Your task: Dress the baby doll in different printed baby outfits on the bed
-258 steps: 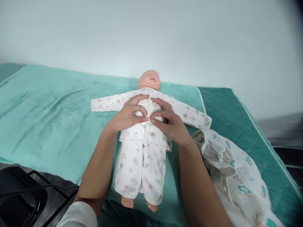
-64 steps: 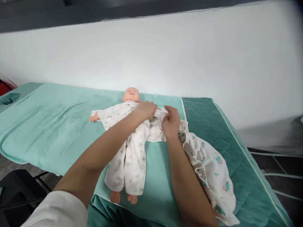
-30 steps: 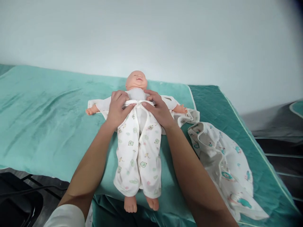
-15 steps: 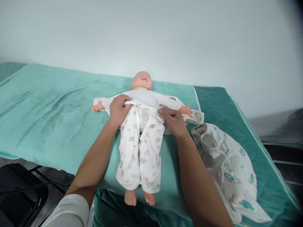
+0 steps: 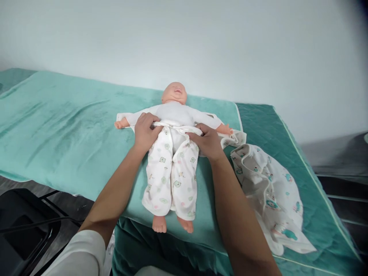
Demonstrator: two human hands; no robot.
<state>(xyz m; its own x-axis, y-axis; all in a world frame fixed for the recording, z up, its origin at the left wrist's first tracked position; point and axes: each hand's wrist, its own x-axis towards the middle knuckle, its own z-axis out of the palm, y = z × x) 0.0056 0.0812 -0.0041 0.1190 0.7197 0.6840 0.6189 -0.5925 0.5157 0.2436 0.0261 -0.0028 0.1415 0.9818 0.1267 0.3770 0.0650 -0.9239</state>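
Trousers (image 5: 161, 180) in white printed cloth cover the legs of the doll (image 5: 174, 111). The person's left hand (image 5: 145, 132) holds one side of the waistband (image 5: 177, 128), the right hand (image 5: 209, 142) the other, thumbs and fingers closed on the fabric. The doll lies face-up on a light green blanket (image 5: 66, 126), an opened printed jacket (image 5: 237, 138) beneath its arms. Another printed garment (image 5: 283, 191) lies crumpled beside the right forearm (image 5: 238, 207).

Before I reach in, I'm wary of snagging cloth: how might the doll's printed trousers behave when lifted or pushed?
The trousers look soft and likely floppy, given the creases. They're probably light, as the fabric looks thin. The waistband, held by the left hand and right hand, might bunch, since it bends beside the latter.
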